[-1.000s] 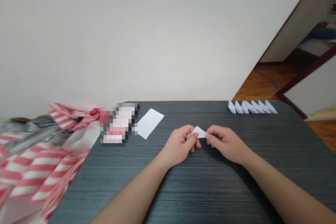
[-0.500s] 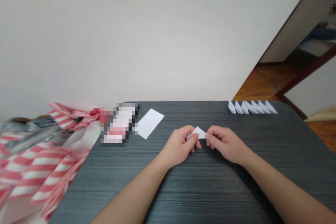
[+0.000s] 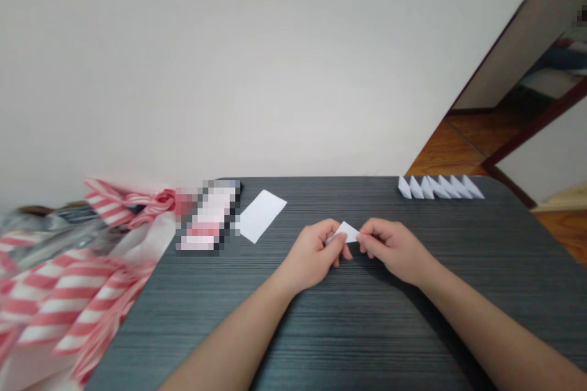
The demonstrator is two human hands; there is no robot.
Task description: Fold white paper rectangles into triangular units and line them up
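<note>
Between my two hands is a small folded white paper (image 3: 347, 231), its peak pointing away from me like a triangle. My left hand (image 3: 318, 252) pinches its left side, thumb on top and fingers curled beneath. At its right corner, my right hand (image 3: 389, 249) grips the paper between thumb and fingertips. The fingers cover both ends of the fold. A flat stack or sheet of white paper (image 3: 262, 216) lies on the table to the left of my hands. Several folded white paper triangles (image 3: 440, 187) stand in a row at the far right.
The dark wood-grain table (image 3: 302, 342) meets a pale wall (image 3: 293, 61) at its far edge. A blurred-out flat object (image 3: 208, 217) lies at the table's left. Beyond that edge are red-and-white striped cloths (image 3: 77, 293). Wooden floor (image 3: 443, 149) shows at right.
Almost nothing differs. My right hand has shifted very slightly left along with the paper's right corner; both hands keep their pinch.
</note>
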